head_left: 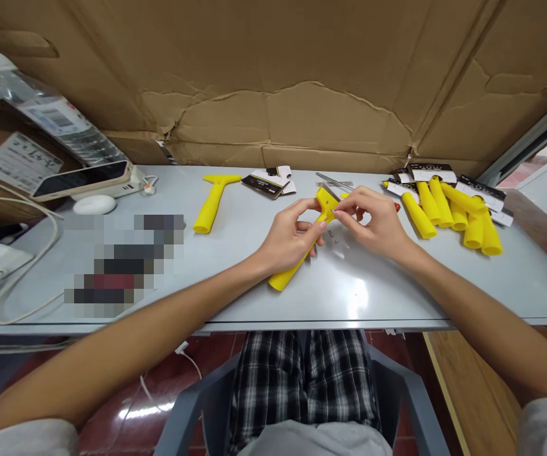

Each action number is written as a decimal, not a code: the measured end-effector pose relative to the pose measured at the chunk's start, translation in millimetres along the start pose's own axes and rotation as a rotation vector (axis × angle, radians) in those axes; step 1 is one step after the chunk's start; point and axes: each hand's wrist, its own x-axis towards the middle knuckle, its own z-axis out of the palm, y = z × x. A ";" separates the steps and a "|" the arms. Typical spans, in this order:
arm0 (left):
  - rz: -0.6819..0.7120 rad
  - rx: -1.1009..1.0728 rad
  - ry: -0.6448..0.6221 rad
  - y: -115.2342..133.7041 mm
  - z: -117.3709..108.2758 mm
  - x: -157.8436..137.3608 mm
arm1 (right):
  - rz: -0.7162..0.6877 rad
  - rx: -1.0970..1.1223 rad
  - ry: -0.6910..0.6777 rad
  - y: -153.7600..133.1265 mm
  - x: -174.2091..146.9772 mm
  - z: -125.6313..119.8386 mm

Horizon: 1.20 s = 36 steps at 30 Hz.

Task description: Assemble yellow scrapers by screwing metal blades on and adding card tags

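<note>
My left hand point(292, 234) is closed around the neck of a yellow scraper point(289, 276), whose hollow handle slants down toward the table's front edge. A metal blade point(331, 192) shows along the scraper's head. At that head, the fingertips of my right hand point(368, 218) pinch a tiny metal piece that looks like a screw point(333, 211). Below the hands, small loose screws point(331, 234) lie on the tabletop. A thin metal tool point(333, 182) rests just behind the scraper. Something red, partly hidden, shows beside my right hand.
Left of my hands lies another yellow scraper handle point(211, 206), with black-and-white packaging cards point(268, 182) behind. Several carded yellow scrapers point(444, 206) are piled at right. A phone point(81, 179), a white mouse point(94, 204) and cables stand at left. Cardboard point(273, 120) walls the back.
</note>
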 end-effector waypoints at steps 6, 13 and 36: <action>0.037 0.047 -0.025 0.0 0.7 -1.7 | 0.040 0.025 0.030 3.0 -0.3 4.4; 0.082 0.125 -0.028 -1.5 2.9 -5.0 | 0.044 0.031 0.005 3.4 0.6 2.4; -0.203 -0.169 0.054 -0.3 -9.0 11.4 | 0.240 -0.039 0.189 30.7 5.2 -9.6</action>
